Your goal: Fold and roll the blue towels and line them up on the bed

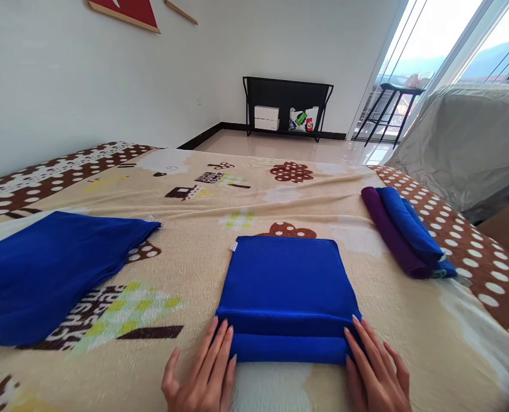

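Note:
A blue cloth (286, 274) lies flat on the patterned blanket (194, 240), with its near edge folded over into a band. My left hand (206, 369) rests at the band's left end, fingers stretched out, fingertips touching the cloth. At the right end lies my right hand (377, 366), its fingers also extended and spread, touching the cloth's edge. Neither hand grips anything. A small white tag (233, 246) sticks out at the cloth's upper left corner.
Another blue cloth (60, 269) lies loosely spread on the left. Rolled cloths, purple (391, 234) and blue (409, 223), sit at the right. Beyond the bed are a black rack (286, 94), a stool (398, 90) and a covered object (473, 137).

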`<state>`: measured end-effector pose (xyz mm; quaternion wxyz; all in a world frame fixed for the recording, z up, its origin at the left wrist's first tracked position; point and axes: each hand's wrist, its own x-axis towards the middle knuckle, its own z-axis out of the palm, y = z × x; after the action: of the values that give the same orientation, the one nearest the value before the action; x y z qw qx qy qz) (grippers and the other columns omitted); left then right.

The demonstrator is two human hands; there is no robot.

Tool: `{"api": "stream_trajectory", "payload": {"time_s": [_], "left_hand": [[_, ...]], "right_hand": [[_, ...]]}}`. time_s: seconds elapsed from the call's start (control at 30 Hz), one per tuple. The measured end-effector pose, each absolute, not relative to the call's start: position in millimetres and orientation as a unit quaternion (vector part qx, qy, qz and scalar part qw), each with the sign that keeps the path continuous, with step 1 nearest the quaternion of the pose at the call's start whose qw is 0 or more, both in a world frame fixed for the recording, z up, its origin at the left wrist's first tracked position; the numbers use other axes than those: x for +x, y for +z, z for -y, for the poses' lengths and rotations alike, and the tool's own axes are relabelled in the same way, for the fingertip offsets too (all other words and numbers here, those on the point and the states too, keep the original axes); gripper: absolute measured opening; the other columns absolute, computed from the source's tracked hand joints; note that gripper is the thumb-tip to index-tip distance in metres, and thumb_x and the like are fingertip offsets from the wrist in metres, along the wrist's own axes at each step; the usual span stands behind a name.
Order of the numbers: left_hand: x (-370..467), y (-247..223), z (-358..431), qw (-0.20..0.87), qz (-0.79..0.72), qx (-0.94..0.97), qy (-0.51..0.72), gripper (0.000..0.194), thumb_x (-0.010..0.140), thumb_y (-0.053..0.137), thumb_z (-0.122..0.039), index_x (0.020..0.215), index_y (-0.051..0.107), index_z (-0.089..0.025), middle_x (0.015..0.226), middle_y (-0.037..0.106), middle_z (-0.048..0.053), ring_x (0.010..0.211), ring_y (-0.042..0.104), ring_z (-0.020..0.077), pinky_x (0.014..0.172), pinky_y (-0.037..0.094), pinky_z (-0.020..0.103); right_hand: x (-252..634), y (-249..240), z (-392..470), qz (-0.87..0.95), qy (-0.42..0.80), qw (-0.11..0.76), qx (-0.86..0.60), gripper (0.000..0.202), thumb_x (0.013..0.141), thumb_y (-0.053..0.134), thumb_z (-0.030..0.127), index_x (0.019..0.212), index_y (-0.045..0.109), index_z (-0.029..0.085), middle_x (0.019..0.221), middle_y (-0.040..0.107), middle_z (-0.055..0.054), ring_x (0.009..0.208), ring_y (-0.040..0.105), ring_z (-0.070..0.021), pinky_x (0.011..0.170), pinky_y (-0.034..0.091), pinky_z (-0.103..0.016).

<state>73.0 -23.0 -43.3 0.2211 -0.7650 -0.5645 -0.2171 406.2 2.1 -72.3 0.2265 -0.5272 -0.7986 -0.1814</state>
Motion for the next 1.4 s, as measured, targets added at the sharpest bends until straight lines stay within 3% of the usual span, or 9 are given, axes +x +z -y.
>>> {"api": "stream_trajectory", "payload": {"time_s": [0.13, 0.3, 0.43, 0.63, 0.77, 0.9, 1.03, 1.2, 1.4], "left_hand": [[120.8, -40.7, 9.6, 0.195, 0.452, -0.844, -0.213, 0.047, 0.086, 0.045, -0.006, 0.129, 0.062, -0.012, 0.132, 0.066, 0.008, 0.125, 0.060, 0.0185, 0.124, 0.016, 0.040], [126.2, -49.2, -4.0, 0.189, 0.469, -0.835, -0.219, 0.041, 0.095, 0.049, -0.026, 0.132, 0.060, -0.012, 0.135, 0.065, 0.008, 0.126, 0.059, 0.0171, 0.118, 0.028, 0.030], [79.1, -53.3, 1.3, 0.184, 0.509, -0.815, -0.209, 0.045, 0.095, 0.051, -0.028, 0.137, 0.056, -0.013, 0.135, 0.064, 0.008, 0.125, 0.059, 0.0162, 0.121, 0.022, 0.030], [92.2, -40.4, 3.0, 0.198, 0.531, -0.792, -0.226, 0.046, 0.091, 0.050, -0.015, 0.136, 0.057, -0.017, 0.126, 0.070, 0.008, 0.111, 0.068, 0.0186, 0.125, 0.002, 0.048], [140.8, -38.7, -7.1, 0.166, 0.461, -0.839, -0.234, 0.049, 0.092, 0.042, -0.014, 0.139, 0.054, -0.015, 0.133, 0.066, 0.007, 0.124, 0.060, 0.0163, 0.121, 0.023, 0.035], [133.6, -46.4, -11.9, 0.163, 0.489, -0.832, -0.205, 0.051, 0.094, 0.051, -0.033, 0.142, 0.051, -0.016, 0.142, 0.059, 0.007, 0.130, 0.055, 0.0178, 0.111, 0.036, 0.030], [87.4, -51.8, -4.3, 0.178, 0.540, -0.801, -0.187, 0.054, 0.094, 0.052, -0.033, 0.144, 0.048, -0.015, 0.141, 0.059, 0.006, 0.129, 0.056, 0.0172, 0.120, 0.021, 0.032], [89.7, -49.7, -0.6, 0.203, 0.564, -0.775, -0.202, 0.050, 0.091, 0.050, -0.019, 0.140, 0.053, -0.014, 0.132, 0.066, 0.011, 0.116, 0.065, 0.0214, 0.124, 0.001, 0.048], [152.4, -43.9, -16.9, 0.186, 0.467, -0.839, -0.206, 0.045, 0.094, 0.042, -0.022, 0.135, 0.058, -0.013, 0.140, 0.060, 0.006, 0.129, 0.056, 0.0168, 0.114, 0.030, 0.032]], "right_hand": [[351.8, -63.1, -6.5, 0.852, -0.160, 0.271, -0.418, 0.057, 0.091, 0.047, 0.016, 0.147, 0.044, 0.022, 0.129, 0.067, -0.003, 0.115, 0.066, -0.0197, 0.101, 0.042, -0.034], [343.0, -56.0, -18.2, 0.849, -0.149, 0.250, -0.440, 0.044, 0.097, 0.049, 0.036, 0.135, 0.055, 0.013, 0.131, 0.066, -0.006, 0.115, 0.065, -0.0207, 0.102, 0.041, -0.035], [394.5, -66.2, -15.4, 0.818, -0.158, 0.225, -0.505, 0.051, 0.100, 0.043, 0.043, 0.142, 0.048, 0.015, 0.136, 0.062, -0.007, 0.120, 0.063, -0.0229, 0.107, 0.035, -0.039], [388.8, -65.0, -11.6, 0.799, -0.186, 0.237, -0.520, 0.047, 0.096, 0.050, 0.034, 0.141, 0.050, 0.019, 0.132, 0.064, -0.007, 0.115, 0.065, -0.0257, 0.116, 0.022, -0.048], [335.9, -55.2, -17.1, 0.840, -0.163, 0.264, -0.445, 0.039, 0.094, 0.047, 0.022, 0.132, 0.057, 0.018, 0.128, 0.067, -0.004, 0.114, 0.066, -0.0189, 0.105, 0.038, -0.036], [342.8, -59.3, -21.6, 0.836, -0.158, 0.224, -0.476, 0.044, 0.100, 0.044, 0.037, 0.135, 0.054, 0.012, 0.136, 0.062, -0.007, 0.119, 0.063, -0.0207, 0.101, 0.040, -0.038], [402.7, -74.1, -19.5, 0.794, -0.172, 0.200, -0.547, 0.056, 0.101, 0.039, 0.047, 0.145, 0.045, 0.014, 0.141, 0.057, -0.010, 0.124, 0.059, -0.0253, 0.103, 0.037, -0.043], [413.4, -72.7, -17.4, 0.768, -0.195, 0.214, -0.571, 0.057, 0.098, 0.043, 0.043, 0.149, 0.041, 0.018, 0.142, 0.056, -0.013, 0.122, 0.060, -0.0305, 0.106, 0.032, -0.052], [334.4, -51.7, -25.2, 0.846, -0.135, 0.244, -0.453, 0.048, 0.097, 0.044, 0.024, 0.144, 0.046, 0.015, 0.141, 0.057, -0.005, 0.126, 0.058, -0.0178, 0.103, 0.040, -0.034]]}}
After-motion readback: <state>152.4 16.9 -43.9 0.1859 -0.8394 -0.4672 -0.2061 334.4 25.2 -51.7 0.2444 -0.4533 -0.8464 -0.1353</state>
